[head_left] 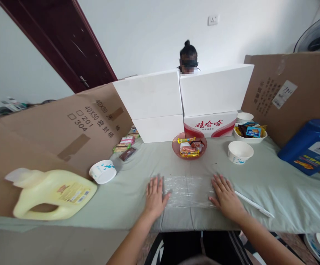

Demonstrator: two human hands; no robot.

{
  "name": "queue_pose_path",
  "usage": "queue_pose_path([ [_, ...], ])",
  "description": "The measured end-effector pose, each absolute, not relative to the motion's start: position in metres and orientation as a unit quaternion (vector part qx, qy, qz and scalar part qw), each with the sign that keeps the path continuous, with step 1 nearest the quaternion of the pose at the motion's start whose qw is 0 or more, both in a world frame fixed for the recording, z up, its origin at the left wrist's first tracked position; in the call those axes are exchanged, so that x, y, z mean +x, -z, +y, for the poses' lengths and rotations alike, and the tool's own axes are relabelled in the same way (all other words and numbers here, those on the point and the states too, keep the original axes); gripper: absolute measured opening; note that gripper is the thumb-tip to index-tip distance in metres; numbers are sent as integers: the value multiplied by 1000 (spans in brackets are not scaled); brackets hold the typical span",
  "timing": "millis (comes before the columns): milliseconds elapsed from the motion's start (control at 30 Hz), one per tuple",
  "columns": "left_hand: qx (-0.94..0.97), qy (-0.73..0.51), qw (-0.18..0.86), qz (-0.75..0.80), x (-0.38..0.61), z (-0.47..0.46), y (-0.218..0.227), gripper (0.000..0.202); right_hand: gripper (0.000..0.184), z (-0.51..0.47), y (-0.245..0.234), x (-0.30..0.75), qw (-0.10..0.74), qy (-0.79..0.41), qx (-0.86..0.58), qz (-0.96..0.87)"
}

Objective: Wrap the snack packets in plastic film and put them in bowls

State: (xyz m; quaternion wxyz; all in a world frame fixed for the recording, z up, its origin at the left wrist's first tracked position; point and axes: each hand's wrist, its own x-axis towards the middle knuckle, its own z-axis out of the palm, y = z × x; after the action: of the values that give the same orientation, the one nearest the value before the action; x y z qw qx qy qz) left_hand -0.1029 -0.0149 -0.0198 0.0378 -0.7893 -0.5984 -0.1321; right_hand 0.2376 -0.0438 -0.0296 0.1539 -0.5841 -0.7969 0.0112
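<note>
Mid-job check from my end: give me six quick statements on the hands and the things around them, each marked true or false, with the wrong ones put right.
1. The clear film lies between the left hand and the right hand. True.
2. Both hands are clenched into fists. False: they are palm down with fingers extended.
3. The pink bowl holds wrapped snacks. True.
4. The pink bowl is nearer the person than the clear film. False: it is beyond the clear film.
5. The pale yellow jug is on the left, the blue bottle on the right. True.
6. The blue bottle touches the pink bowl. False: they are well apart.
</note>
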Motion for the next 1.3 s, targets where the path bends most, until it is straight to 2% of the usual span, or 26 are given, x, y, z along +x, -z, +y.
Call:
queue_pose_path([
  [67,-840,168,40,-515,-115,-26,12,44,59,-52,20,245,171,-44,-512,-841],
  [133,-897,171,13,-408,-119,-37,4,33,44,-59,9,248,167,-95,-440,-877],
  [233,-926,170,-15,-337,-115,-45,-2,27,22,-65,-3,248,171,-148,-412,-882],
  [300,-927,185,-26,-324,-114,-43,-3,26,24,-65,-6,247,188,-161,-414,-876],
  [433,-898,213,-97,-372,-114,-29,-5,22,28,-58,-4,246,209,-175,-437,-857],
  [567,-827,178,-120,-519,-103,-2,-10,19,25,-33,-8,239,141,-171,-573,-789],
  [767,-771,149,-62,-616,-72,35,-1,23,28,10,-5,218,68,-103,-686,-717],
  [900,-746,130,-20,-653,-63,42,2,21,28,14,3,209,39,-65,-700,-710],
  [1033,-721,147,35,-676,-49,35,-5,28,28,7,3,204,35,-31,-695,-718],
  [1167,-828,168,15,-536,-9,15,-3,32,27,5,-1,203,51,16,-683,-729],
  [1233,-882,151,-22,-445,10,5,4,45,26,5,-1,205,54,29,-684,-727],
  [1300,-896,119,-48,-426,16,0,12,64,26,6,1,208,53,31,-690,-721],
])
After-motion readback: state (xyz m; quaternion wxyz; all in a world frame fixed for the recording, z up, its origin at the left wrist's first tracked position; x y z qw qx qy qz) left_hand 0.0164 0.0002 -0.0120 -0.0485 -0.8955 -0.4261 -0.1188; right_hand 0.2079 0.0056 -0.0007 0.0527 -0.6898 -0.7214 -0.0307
